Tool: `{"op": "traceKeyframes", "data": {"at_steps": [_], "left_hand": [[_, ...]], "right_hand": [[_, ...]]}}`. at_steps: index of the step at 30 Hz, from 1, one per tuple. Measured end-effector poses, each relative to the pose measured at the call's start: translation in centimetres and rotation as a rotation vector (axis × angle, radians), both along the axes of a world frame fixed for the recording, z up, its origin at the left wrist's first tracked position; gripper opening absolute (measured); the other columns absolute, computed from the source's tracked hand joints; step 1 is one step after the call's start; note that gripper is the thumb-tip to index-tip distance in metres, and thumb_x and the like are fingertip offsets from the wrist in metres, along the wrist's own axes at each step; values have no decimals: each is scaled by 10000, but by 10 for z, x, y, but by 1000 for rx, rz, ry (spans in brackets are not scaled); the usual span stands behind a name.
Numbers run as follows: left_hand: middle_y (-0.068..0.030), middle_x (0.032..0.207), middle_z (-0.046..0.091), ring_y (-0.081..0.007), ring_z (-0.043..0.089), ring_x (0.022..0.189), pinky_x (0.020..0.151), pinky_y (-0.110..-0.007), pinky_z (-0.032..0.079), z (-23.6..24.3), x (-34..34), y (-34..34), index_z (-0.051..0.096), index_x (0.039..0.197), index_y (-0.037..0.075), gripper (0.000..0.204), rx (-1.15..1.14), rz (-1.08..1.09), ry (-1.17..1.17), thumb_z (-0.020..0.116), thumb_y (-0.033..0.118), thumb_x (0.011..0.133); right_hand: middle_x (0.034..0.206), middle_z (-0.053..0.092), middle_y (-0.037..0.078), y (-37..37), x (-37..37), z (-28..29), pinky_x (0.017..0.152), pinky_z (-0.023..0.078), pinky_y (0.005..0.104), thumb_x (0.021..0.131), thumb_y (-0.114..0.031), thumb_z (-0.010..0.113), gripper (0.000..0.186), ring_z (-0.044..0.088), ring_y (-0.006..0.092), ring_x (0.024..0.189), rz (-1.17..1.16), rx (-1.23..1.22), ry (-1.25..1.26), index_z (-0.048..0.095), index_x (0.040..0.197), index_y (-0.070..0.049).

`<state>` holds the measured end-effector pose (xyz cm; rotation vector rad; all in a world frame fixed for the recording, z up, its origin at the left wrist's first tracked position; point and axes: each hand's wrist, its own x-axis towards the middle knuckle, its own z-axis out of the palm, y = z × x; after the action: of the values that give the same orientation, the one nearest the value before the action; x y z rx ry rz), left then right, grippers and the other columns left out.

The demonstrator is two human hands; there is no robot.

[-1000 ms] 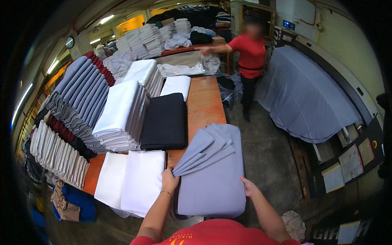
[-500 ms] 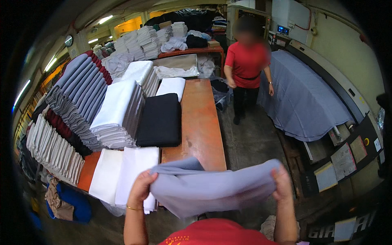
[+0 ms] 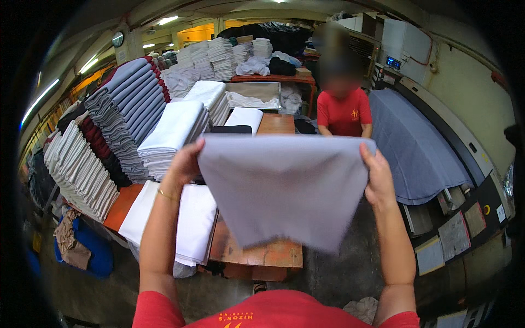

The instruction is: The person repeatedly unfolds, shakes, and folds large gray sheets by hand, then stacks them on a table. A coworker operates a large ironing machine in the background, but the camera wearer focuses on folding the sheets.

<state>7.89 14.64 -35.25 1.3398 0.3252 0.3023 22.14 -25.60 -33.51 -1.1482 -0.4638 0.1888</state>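
Note:
A grey cloth [image 3: 284,186] hangs stretched between my raised hands, its top edge nearly level and its lower part loose and a little blurred. My left hand [image 3: 187,158] pinches the top left corner. The top right corner is gripped by my right hand [image 3: 376,174], thumb in front. Both arms reach forward. Behind the cloth lies an orange-brown wooden table [image 3: 257,250], partly covered from view. Folded white cloths [image 3: 196,223] rest on the table's near end, just beside my left forearm. A black folded cloth [image 3: 232,129] shows only a strip above the grey one.
Tall stacks of folded white [image 3: 172,128], grey [image 3: 128,87] and cream cloths [image 3: 82,164] fill the table's left side. A co-worker in a red shirt [image 3: 344,112] stands beyond the cloth. At right, a long machine [image 3: 432,109] carries a grey sheet [image 3: 415,153]. A blue container [image 3: 98,249] sits lower left.
My hands have lifted the grey cloth higher and farther forward, and it now hangs open instead of sagging in folds. The co-worker has come closer to the cloth.

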Motion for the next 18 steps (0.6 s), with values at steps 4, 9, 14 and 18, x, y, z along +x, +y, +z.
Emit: {"op": "traceKeyframes", "data": {"at_steps": [4,9,14,18], "left_hand": [[-63,1094,649,-198,572,1019,929,-379,392,63,9,44,610,1154,35,420,83,-168,-303,571,381,920],[-133,1061,619,-222,559,957,820,-353,436,27,-17,33,586,1164,-49,723,330,178,-48,626,582,815],[-12,784,555,-134,484,719,633,-292,389,-168,-103,-2,624,917,34,548,340,189,277,634,574,819],[-29,945,646,-137,548,877,792,-295,429,-312,-193,-74,637,1074,15,338,75,262,480,634,304,898]], "right_hand": [[1063,636,56,11,0,22,858,459,299,942,-319,588,354,598,153,944,-7,104,-134,568,1149,-32],[1098,634,66,15,-13,-35,938,410,307,967,-264,557,324,568,137,1010,11,43,-117,597,1131,12],[1043,615,27,-7,-60,-211,879,410,277,918,-218,627,281,526,102,957,-37,-259,208,608,1083,9],[918,596,-17,-44,-106,-373,808,415,244,892,-245,669,231,517,77,877,11,-453,456,630,977,-33]]}}
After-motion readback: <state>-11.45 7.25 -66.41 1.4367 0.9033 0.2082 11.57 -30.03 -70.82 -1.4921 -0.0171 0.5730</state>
